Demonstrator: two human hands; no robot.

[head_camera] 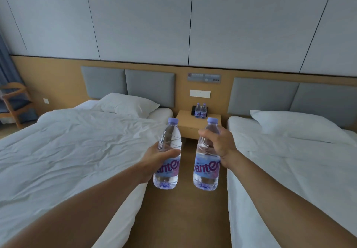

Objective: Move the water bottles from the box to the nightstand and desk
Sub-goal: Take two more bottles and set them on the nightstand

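Observation:
I hold one clear water bottle in each hand, both upright with lilac caps and blue-pink labels. My left hand (154,161) grips the left bottle (168,151) around its middle. My right hand (218,143) grips the right bottle (206,168) around its upper half. Both bottles hang in the air over the aisle between two beds. Ahead stands the wooden nightstand (193,125) against the headboard wall, with two more water bottles (200,111) standing side by side at its back. No box is in view.
A white bed (67,151) lies on the left and another (289,170) on the right, with a brown floor aisle (183,218) between them. A small dark object sits behind the nightstand's bottles. A wooden chair (15,105) stands far left by the curtain.

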